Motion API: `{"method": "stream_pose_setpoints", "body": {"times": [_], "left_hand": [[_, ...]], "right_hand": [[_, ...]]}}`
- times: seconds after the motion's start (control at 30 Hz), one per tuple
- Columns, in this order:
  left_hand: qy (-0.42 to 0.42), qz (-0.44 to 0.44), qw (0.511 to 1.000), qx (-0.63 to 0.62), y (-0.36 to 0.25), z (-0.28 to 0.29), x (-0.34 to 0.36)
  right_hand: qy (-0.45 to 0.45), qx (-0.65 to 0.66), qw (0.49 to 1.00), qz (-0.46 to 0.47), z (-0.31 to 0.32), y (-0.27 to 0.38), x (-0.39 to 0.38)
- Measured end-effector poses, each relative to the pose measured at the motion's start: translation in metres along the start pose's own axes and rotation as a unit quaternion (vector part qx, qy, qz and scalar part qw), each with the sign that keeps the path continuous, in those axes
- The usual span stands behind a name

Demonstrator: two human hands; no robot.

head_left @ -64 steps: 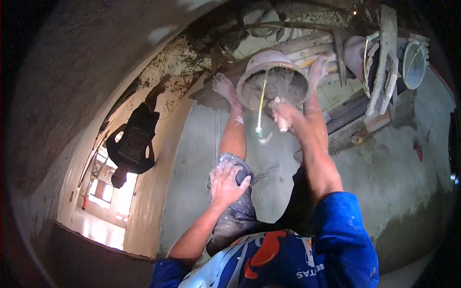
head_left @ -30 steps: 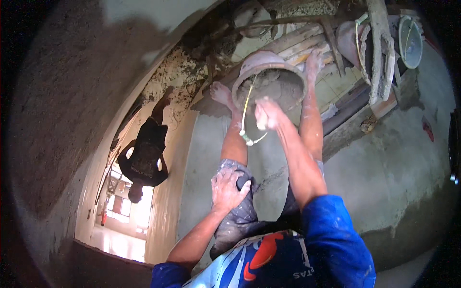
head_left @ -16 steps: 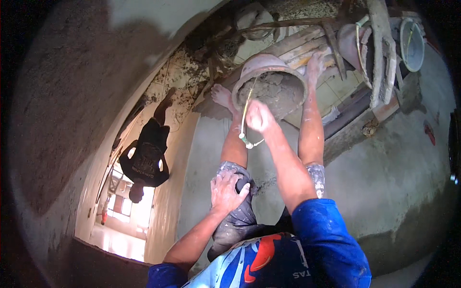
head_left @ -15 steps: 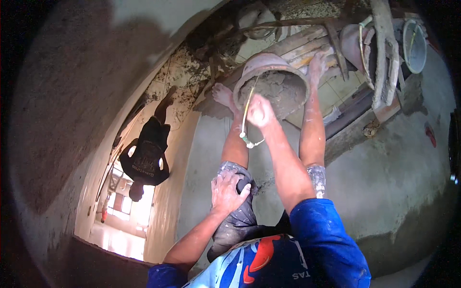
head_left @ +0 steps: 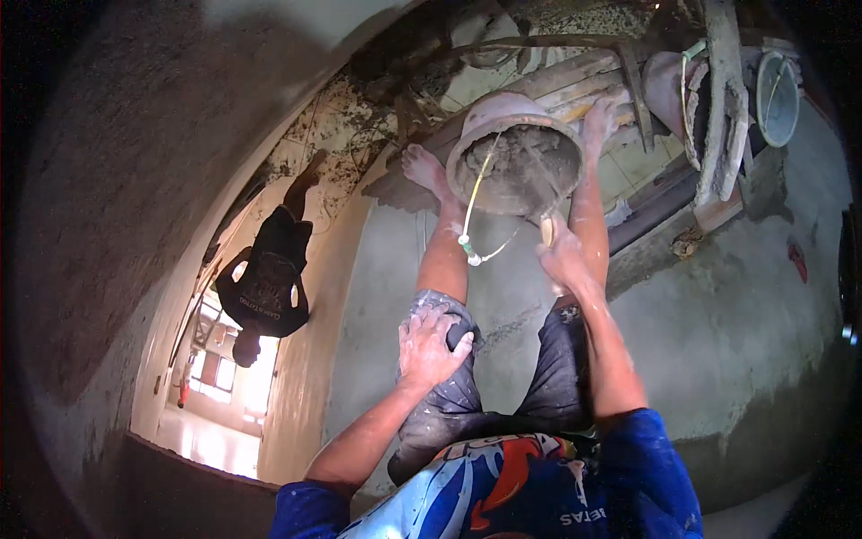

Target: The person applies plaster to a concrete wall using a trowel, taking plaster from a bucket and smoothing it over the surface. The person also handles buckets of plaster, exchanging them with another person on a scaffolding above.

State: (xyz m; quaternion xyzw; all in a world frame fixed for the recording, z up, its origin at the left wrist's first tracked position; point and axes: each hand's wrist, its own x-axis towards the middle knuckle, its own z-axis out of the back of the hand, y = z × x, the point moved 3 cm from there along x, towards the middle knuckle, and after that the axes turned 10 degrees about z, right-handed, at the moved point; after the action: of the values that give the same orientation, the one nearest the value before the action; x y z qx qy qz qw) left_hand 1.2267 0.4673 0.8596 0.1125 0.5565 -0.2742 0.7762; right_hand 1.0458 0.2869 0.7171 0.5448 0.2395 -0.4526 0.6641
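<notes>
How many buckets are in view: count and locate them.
3: the mix-filled bucket between the feet, a pinkish bucket right of it beside a rough plank, and a grey bucket at far right. More may be hidden.

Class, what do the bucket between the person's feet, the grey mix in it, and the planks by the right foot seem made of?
Bucket: probably plastic, dull and smudged, judging by its smooth pinkish wall.
Grey mix: looks like mortar or cement, matt, from its lumpy surface; exact blend unclear.
Planks: apparently rough timber, from straight edges and brownish tones.
</notes>
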Motion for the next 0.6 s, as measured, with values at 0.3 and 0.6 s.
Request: {"method": "stream_pose_setpoints", "body": {"times": [0.3,0.6], "left_hand": [[-0.003,-0.017,1.000,-0.012,-0.003,-0.002,0.001],[-0.020,-0.008,1.000,-0.005,0.007,-0.005,-0.003]], "right_hand": [[0.061,-0.134,0.986,-0.074,-0.035,-0.046,0.111],[0.110,-0.204,0.973,0.002,-0.036,-0.054,0.018]]}}
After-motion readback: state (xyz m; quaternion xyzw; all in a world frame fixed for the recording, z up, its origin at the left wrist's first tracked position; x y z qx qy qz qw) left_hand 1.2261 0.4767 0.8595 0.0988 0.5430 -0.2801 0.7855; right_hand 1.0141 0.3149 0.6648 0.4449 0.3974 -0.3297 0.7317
